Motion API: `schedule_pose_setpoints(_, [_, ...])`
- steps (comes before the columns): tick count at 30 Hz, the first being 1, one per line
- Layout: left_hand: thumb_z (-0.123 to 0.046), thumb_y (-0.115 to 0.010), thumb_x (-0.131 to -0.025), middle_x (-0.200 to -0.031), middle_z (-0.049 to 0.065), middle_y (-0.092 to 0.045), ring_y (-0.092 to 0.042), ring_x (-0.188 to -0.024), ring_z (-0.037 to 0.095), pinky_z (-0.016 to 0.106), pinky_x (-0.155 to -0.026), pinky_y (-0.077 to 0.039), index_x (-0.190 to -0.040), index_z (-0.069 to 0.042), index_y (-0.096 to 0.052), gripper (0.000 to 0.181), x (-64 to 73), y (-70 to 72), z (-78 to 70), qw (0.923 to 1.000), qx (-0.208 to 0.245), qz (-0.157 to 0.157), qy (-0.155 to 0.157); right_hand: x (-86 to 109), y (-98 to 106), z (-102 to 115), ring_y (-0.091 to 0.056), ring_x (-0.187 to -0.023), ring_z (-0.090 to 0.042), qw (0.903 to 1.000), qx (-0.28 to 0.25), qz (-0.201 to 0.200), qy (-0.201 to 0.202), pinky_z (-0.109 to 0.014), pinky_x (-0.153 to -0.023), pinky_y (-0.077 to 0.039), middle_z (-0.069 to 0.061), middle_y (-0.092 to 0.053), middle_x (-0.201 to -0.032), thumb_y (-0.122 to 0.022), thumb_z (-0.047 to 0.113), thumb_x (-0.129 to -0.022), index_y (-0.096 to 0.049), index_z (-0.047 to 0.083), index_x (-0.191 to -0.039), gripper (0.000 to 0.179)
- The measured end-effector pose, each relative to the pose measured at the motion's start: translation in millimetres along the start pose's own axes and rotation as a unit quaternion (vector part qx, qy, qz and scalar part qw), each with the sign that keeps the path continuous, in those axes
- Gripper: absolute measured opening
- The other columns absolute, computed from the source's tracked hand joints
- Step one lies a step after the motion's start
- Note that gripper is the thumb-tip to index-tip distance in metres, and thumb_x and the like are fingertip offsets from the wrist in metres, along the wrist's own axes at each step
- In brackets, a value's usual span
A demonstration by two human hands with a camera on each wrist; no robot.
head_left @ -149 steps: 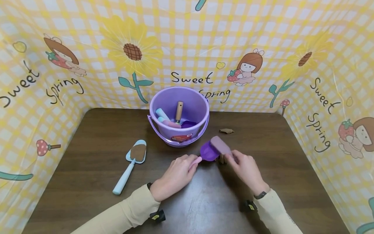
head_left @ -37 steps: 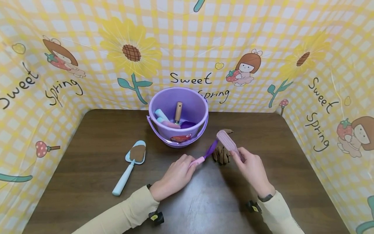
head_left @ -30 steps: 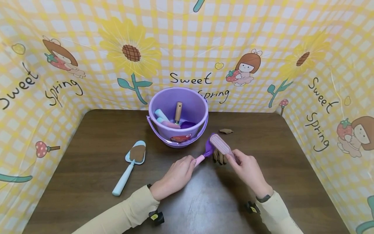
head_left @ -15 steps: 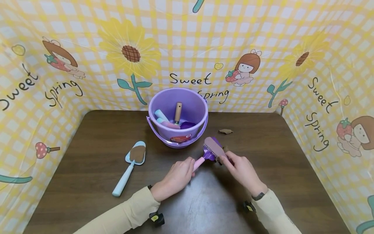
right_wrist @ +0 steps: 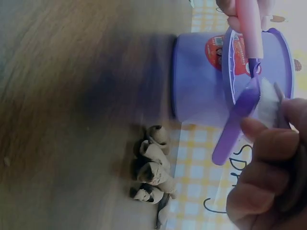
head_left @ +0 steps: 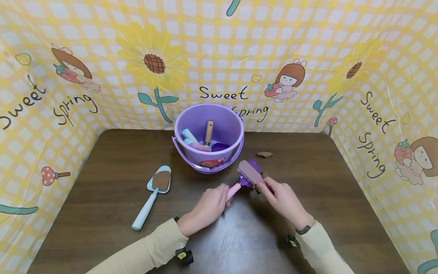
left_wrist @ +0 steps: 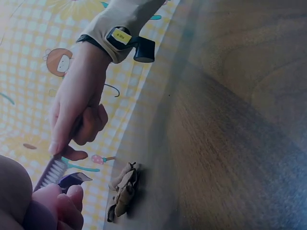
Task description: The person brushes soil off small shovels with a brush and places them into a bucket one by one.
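My left hand grips the pink handle of a small purple shovel. My right hand holds a mauve scrubbing brush by its end. The brush lies across the shovel blade near the handle, covering much of it, and in the right wrist view its white bristles face the blade, right at its surface. Both tools are raised over the table. Under them sits a heap of brown, curled dry leaves, mostly hidden in the head view but plain in the left wrist view.
Behind stands a purple bucket with several tool handles inside, one wooden and others light blue and pink. A light blue trowel with a brown patch on its blade lies at left. One brown leaf rests right of the bucket. Checked cloth walls surround the table.
The shovel was turned edge-on beside the leaves about a second ago; its blade now faces up under the brush. The brush has come down and left, toward the shovel's handle, covering more of the leaf heap.
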State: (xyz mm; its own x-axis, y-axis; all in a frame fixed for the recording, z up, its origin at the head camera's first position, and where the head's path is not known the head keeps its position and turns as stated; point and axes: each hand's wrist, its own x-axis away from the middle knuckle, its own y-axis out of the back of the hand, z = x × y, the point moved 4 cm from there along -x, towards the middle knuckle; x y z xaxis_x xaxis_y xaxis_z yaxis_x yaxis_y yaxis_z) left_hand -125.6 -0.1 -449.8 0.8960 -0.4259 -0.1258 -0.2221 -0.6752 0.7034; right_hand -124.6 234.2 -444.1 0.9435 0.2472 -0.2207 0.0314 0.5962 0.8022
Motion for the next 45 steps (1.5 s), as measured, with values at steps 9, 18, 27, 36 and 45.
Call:
schedule_pose_setpoints(9, [-0.014, -0.042, -0.111, -0.068, -0.01, -0.062, -0.05, -0.057, 0.01, 0.031, -0.059, -0.044, -0.086, -0.012, -0.057, 0.029, 0.2, 0.6, 2.5, 1.0, 0.003, -0.001, 0.003, -0.6, 4, -13, -0.043, -0.053, -0.014, 0.9944, 0.051, -0.04, -0.084, -0.032, -0.051, -0.035, 0.003, -0.042, -0.063, -0.058, 0.029, -0.109, -0.057, 0.011, -0.086, 0.029])
schedule_pose_setpoints(18, [-0.01, -0.04, -0.111, -0.07, -0.007, -0.064, -0.049, -0.059, 0.009, 0.028, -0.058, -0.043, -0.087, -0.009, -0.058, 0.031, -0.6, 1.3, 3.6, 0.9991, 0.043, -0.003, 0.0, 3.3, -2, 1, -0.033, -0.052, -0.001, 1.0, -0.001, 0.004, 0.001, -0.023, -0.049, -0.028, 0.012, -0.035, -0.064, -0.062, 0.023, -0.106, -0.059, 0.016, -0.091, 0.017])
schedule_pose_setpoints(27, [-0.01, -0.038, -0.111, -0.068, -0.008, -0.061, -0.049, -0.057, 0.006, 0.027, -0.058, -0.043, -0.085, -0.012, -0.058, 0.033, -0.4, 1.0, 2.2, 0.9974, 0.072, 0.003, 0.007, 4.0, 3, -12, -0.045, -0.054, -0.016, 0.993, 0.057, -0.049, -0.091, -0.035, -0.051, -0.037, 0.002, -0.042, -0.063, -0.052, 0.027, -0.111, -0.056, 0.01, -0.089, 0.028])
schedule_pose_setpoints(36, [-0.009, -0.033, -0.113, -0.069, 0.0, -0.063, -0.052, -0.055, 0.004, 0.025, -0.058, -0.043, -0.093, -0.005, -0.062, 0.035, -0.1, 0.5, 0.3, 0.9901, 0.138, 0.018, 0.018, 10.6, -4, 1, -0.036, -0.053, -0.002, 0.9996, 0.017, -0.015, 0.016, -0.024, -0.049, -0.032, 0.012, -0.035, -0.066, -0.063, 0.019, -0.105, -0.056, 0.015, -0.092, 0.016])
schedule_pose_setpoints(45, [-0.009, -0.035, -0.112, -0.069, -0.004, -0.06, -0.052, -0.056, 0.004, 0.025, -0.058, -0.045, -0.09, -0.007, -0.061, 0.034, 0.5, 0.0, 0.7, 0.9879, 0.151, 0.027, 0.022, 11.4, 1, -19, -0.043, -0.051, -0.016, 0.9922, 0.066, -0.048, -0.094, -0.034, -0.048, -0.036, 0.002, -0.04, -0.062, -0.053, 0.026, -0.111, -0.053, 0.01, -0.089, 0.027])
